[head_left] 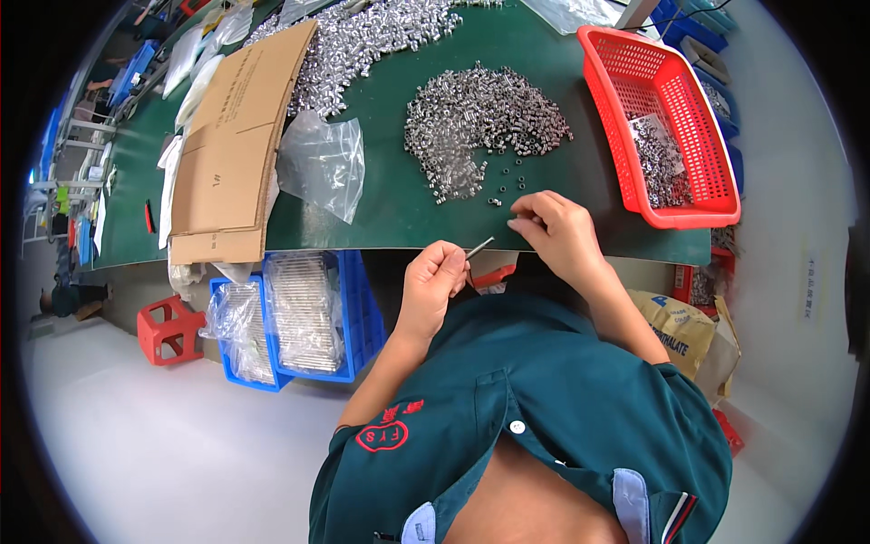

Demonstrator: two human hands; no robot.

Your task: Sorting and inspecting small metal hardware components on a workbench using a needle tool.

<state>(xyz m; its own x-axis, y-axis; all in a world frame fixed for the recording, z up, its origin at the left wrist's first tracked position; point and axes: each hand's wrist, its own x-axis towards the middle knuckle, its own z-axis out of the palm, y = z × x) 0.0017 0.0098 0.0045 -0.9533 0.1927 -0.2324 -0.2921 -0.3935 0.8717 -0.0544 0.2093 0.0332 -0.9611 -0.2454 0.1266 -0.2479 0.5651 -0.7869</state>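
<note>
Through the head view I saw the left hand pinching a thin rod, its tip over the near edge of the green table, while the fingers of the right hand stood narrowly bunched near the loose metal rings; whether they held one, I couldn't tell. I judged the step to be handling small pieces by the rod, the next move calling for fine, steady aim.

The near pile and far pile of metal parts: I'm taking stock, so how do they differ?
The near pile is compact; the far pile spreads wider. The near pile looks darker, the far pile brighter silver. The near pile lies nearer the right hand than the far pile. Both lie loose on the green table.
</note>
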